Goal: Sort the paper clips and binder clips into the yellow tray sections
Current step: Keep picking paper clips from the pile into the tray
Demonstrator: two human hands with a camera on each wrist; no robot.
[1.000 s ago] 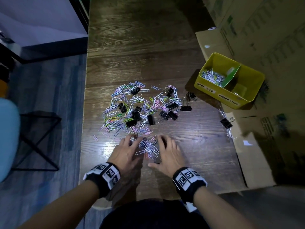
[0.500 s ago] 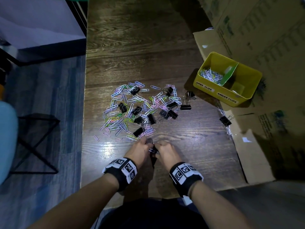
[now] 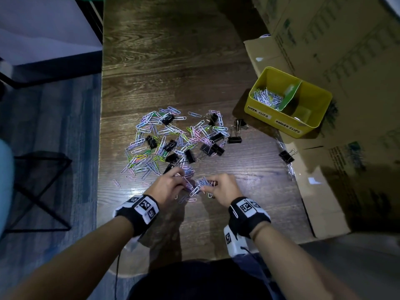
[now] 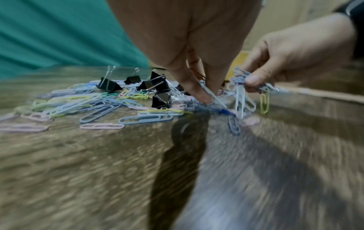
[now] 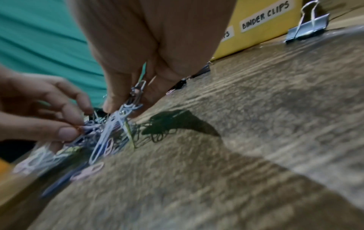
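A heap of pastel paper clips mixed with black binder clips lies mid-table. My left hand pinches paper clips at the heap's near edge, fingertips down on the wood. My right hand pinches a tangled bunch of paper clips lifted just off the table. The yellow tray stands at the right, with paper clips in its left section behind a green divider. Its right section, labelled binder clips, holds no clips that I can see.
One binder clip lies alone at the cardboard's edge, two more near the tray. Flattened cardboard boxes cover the table's right side. The table's left edge drops to the floor beside a black metal stool frame.
Both hands went from lying flat around a small pile to pinching it together, then rose slightly; now the right holds a lifted bunch and the left pinches clips beside it.
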